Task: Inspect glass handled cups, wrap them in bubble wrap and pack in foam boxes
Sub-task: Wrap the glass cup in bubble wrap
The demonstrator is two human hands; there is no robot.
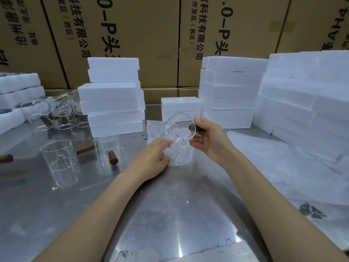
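A clear glass cup (176,127) with a brown wooden handle is tilted above the middle of the steel table (170,214). My right hand (209,138) grips it by the handle, thumb on top. My left hand (151,159) holds a sheet of bubble wrap (179,154) against the cup's lower side. More bubble wrap (154,129) lies behind the cup. A small closed foam box (181,108) stands just behind it.
Two upright handled cups (60,161) (108,148) stand left of my hands, and several more (62,110) crowd the far left. Foam box stacks rise at left-centre (113,95), right (232,91) and far right (306,95). A loose plastic sheet (292,171) covers the right. Cardboard cartons (132,35) wall the back.
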